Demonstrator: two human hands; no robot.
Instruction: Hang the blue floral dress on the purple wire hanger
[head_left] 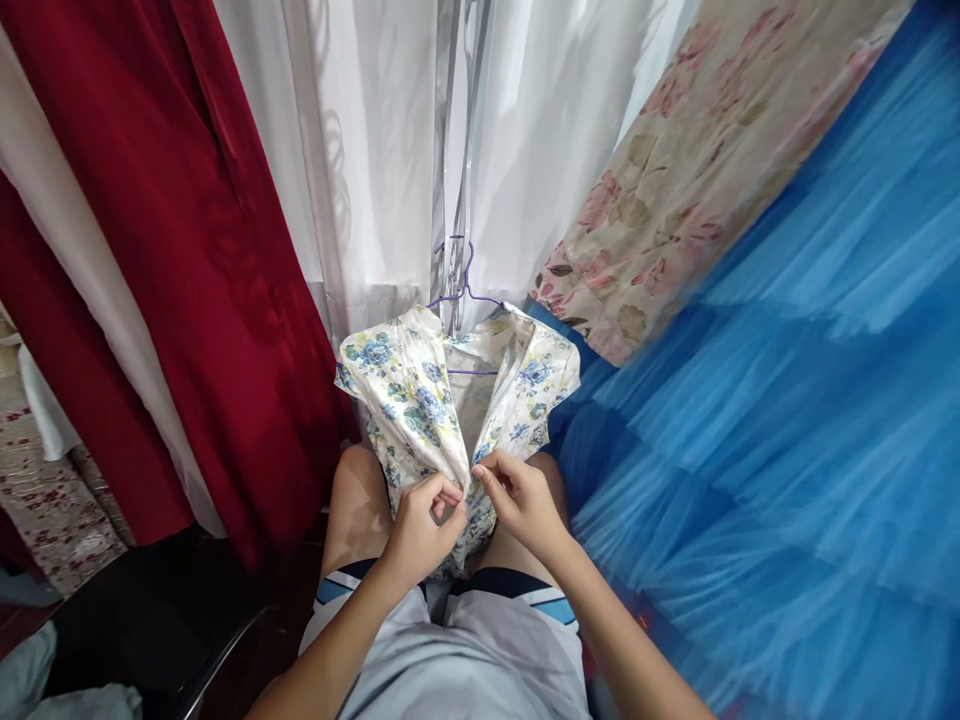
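A small cream shirt with blue flowers point(420, 390) hangs on a purple wire hanger point(465, 290) in front of me, its lower part resting over my knees. My left hand point(420, 530) pinches the left front edge of the shirt near its middle. My right hand point(517, 500) pinches the right front edge just beside it. The fingertips of both hands almost meet at the shirt's opening. Both hands are closed on the fabric.
A dark red garment point(187, 250) hangs at the left, white sheer curtains point(375, 150) behind, a pink-flowered cloth point(697, 170) at upper right and a blue tulle skirt point(787, 420) at the right. A black chair point(157, 620) stands at lower left.
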